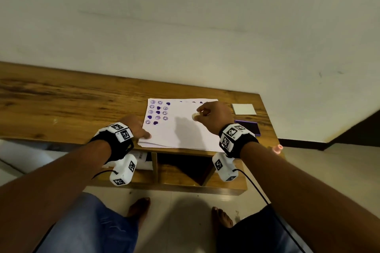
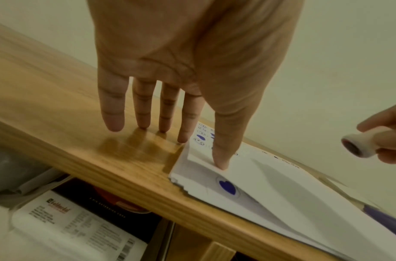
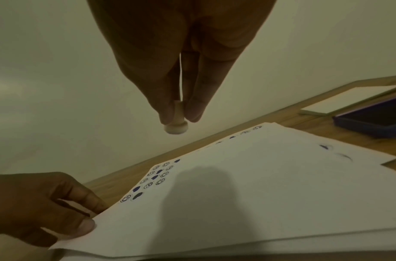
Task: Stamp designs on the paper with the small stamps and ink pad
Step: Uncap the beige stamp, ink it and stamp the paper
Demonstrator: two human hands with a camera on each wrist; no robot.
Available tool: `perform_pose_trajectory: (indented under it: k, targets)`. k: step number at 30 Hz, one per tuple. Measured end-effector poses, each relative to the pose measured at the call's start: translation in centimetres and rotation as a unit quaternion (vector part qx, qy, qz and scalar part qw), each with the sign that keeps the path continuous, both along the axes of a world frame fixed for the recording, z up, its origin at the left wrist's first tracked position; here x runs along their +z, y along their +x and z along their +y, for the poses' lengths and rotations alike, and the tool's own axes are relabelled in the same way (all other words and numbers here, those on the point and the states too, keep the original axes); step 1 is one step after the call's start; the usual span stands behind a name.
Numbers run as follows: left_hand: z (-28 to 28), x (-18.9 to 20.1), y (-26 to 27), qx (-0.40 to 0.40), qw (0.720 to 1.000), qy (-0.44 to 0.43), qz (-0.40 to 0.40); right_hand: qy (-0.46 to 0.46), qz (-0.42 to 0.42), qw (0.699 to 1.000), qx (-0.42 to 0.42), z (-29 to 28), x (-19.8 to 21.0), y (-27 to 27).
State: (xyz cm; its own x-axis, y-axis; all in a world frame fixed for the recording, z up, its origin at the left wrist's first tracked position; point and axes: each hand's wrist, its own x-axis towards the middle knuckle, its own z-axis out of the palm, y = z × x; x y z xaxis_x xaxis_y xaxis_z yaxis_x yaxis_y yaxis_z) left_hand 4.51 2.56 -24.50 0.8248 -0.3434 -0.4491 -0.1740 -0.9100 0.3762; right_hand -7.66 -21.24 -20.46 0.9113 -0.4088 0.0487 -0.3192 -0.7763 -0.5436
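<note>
A stack of white paper (image 1: 185, 129) lies at the wooden table's front edge, its top sheet bearing purple smiley and heart prints (image 1: 157, 112) at the upper left. My right hand (image 1: 202, 114) pinches a small white stamp (image 1: 195, 116) between thumb and fingers, held above the sheet's upper right; its inked face (image 2: 351, 147) shows in the left wrist view. My left hand (image 1: 139, 129) lies flat with straight fingers on the table, and its thumb (image 2: 221, 159) presses the top sheet's near-left corner. A lower sheet (image 2: 228, 187) with a heart print shows beneath.
An open purple ink pad (image 1: 248, 127) sits right of the paper, with a white square card or lid (image 1: 243, 109) behind it. A small pink object (image 1: 277, 148) is at the table's right front corner. Shelves under the table hold boxes (image 2: 69, 229). A wall rises behind.
</note>
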Motion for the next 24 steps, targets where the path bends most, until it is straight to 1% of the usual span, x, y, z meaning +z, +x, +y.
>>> perform_pose_trajectory:
  k: [6,9,12,14,15,17,20,24]
  targets:
    - [0.1,0.1,0.5,0.019,1.000,-0.001,-0.002,0.030,-0.028,0.999,-0.035,-1.7,0.5,-1.6]
    - [0.3,0.4,0.2,0.032,0.999,0.009,-0.019,0.046,-0.060,0.996,-0.056,-2.6,0.9,-2.8]
    - [-0.2,1.1,-0.2,0.003,0.999,0.023,-0.042,0.089,-0.100,0.987,-0.093,-4.1,0.8,-4.4]
    - [-1.0,1.5,-1.0,-0.016,0.997,0.017,-0.073,0.120,-0.126,0.978,-0.115,-5.0,0.5,-5.7]
    - [-1.8,1.7,-1.8,-0.029,0.996,0.003,-0.088,0.134,-0.139,0.972,-0.132,-5.5,0.3,-6.6]
    - [-3.6,1.7,-3.6,-0.052,0.992,-0.054,-0.100,0.149,-0.159,0.963,-0.161,-6.6,-0.3,-8.4]
    - [-7.1,1.4,-7.0,-0.083,0.983,-0.143,-0.085,0.170,-0.182,0.949,-0.194,-7.9,-1.5,-11.3]
    - [-12.4,-0.4,-11.1,-0.128,0.972,-0.175,-0.088,0.231,-0.213,0.913,-0.260,-8.7,-4.6,-13.8]
